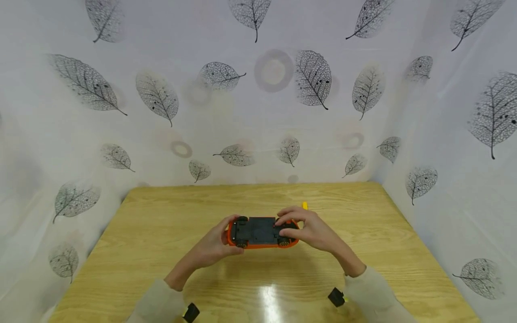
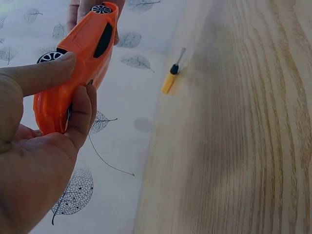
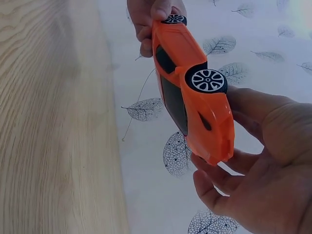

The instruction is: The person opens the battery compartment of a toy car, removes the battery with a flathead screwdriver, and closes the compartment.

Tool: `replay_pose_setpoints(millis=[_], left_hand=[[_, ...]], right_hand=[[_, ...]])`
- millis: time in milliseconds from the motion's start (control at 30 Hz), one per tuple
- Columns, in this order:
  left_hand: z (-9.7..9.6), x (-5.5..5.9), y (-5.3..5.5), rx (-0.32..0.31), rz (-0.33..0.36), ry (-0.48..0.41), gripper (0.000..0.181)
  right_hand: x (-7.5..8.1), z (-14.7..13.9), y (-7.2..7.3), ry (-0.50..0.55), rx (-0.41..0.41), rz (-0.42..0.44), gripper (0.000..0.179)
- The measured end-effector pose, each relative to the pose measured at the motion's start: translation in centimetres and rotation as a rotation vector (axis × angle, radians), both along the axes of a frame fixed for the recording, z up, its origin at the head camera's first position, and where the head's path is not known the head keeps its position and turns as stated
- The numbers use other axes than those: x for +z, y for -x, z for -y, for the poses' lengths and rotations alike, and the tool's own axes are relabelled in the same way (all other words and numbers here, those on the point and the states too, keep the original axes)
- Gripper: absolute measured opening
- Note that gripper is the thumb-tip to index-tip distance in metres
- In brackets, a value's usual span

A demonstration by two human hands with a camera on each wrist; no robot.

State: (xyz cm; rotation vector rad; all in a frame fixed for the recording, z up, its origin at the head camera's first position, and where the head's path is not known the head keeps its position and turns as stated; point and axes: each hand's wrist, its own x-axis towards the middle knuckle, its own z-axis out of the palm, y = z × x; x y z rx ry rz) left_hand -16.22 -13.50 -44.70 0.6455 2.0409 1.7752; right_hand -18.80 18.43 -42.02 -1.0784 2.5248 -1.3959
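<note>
An orange toy car point(image 1: 263, 246) is held above the table, its black underside point(image 1: 262, 229) turned up toward the head camera. My left hand point(image 1: 214, 242) grips one end, the thumb lying along the side by a wheel in the left wrist view. At the other end, my right hand point(image 1: 308, 229) has its thumb and bent fingers on the underside near the wheels. In the right wrist view more of its curled fingers point(image 3: 214, 180) come up to the car's end, beside the front wheel point(image 3: 207, 80). The fingertips on the underside are partly hidden there.
A screwdriver point(image 2: 171, 78) with a yellow handle and black collar lies on the wooden table point(image 1: 161, 211) beyond the right hand. White leaf-printed sheeting point(image 1: 258, 116) surrounds the table at the back and sides. Small black devices point(image 1: 336, 297) sit at the wrists.
</note>
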Motion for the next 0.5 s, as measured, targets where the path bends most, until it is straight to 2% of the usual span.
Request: replay_pose_setpoints(millis=[133, 367, 500], left_hand=[[-0.06, 0.0, -0.04, -0.006, 0.0, -0.003, 0.089], [-0.13, -0.29, -0.05, -0.015, 0.012, -0.021, 0.089], [-0.19, -0.61, 0.02, -0.021, 0.008, -0.028, 0.088]], right_hand=[[0.19, 0.31, 0.18, -0.007, 0.04, 0.02, 0.018], [0.54, 0.65, 0.14, -0.051, 0.051, 0.084, 0.013], [0.62, 0.77, 0.2, -0.056, 0.055, 0.074, 0.01]])
